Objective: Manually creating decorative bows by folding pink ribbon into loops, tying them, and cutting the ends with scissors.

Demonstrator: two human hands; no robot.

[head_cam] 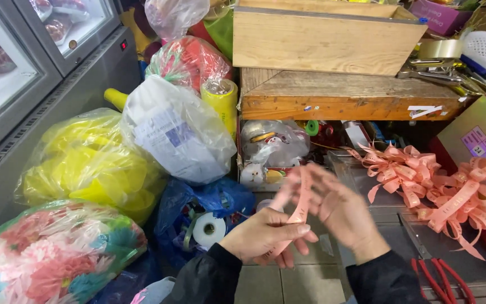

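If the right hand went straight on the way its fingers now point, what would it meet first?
The right hand points up and to the left, so it would probably first meet the clear bag of small items under the wooden bench. Motion blur and depth make this uncertain.

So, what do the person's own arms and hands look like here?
Both arms wear long black sleeves that reach the wrists. The left hand and the right hand are bare: no gloves, and no rings or watch that I can see. The right hand is blurred.

The left hand (265, 233) pinches a pink ribbon strip (298, 211), which loops over the blurred fingers of the right hand (341, 211). Finished pink ribbon bows (431, 188) lie right of the hands, red-handled pliers (440, 281) below them; plastic bags (91, 163) stand left.
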